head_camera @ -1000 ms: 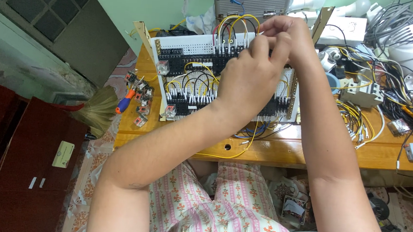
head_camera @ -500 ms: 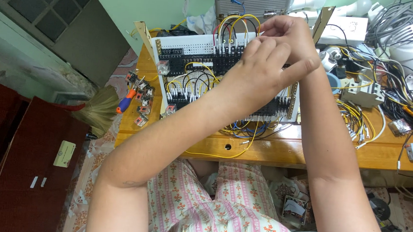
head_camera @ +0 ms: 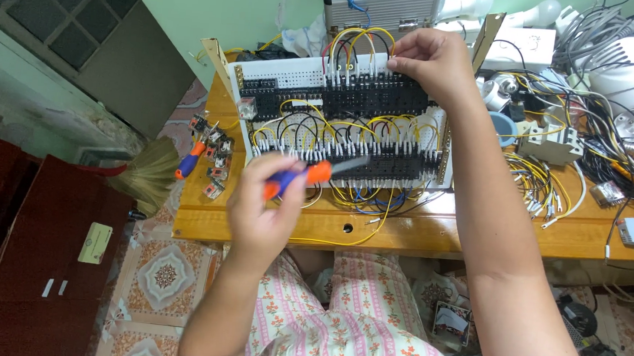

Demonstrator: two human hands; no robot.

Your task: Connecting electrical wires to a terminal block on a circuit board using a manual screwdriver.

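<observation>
Wooden and yellow-brown, the table (head_camera: pixel 432 234) holds a white wiring board (head_camera: pixel 347 124) that leans up and back, full of black blocks and looping yellow wires.

Nearest, just in front of the board's bottom row, the left hand (head_camera: pixel 266 212) is curled around a screwdriver (head_camera: pixel 306 176). Its handle is smooth plastic, orange and blue. The screwdriver lies almost flat, and its long line runs from the fist toward the right, with the grey blade, a bit blurry, over the board's lower black blocks. This hand is the closer one to that bottom row.

Farther back, at the board's top edge, the right hand (head_camera: pixel 433 60) pinches thin yellow wires (head_camera: pixel 360 40) that arch up there.

Left of the board lie a second screwdriver (head_camera: pixel 190 160) and small clear parts. Behind the board stands a grey metal box (head_camera: pixel 381 4).
</observation>
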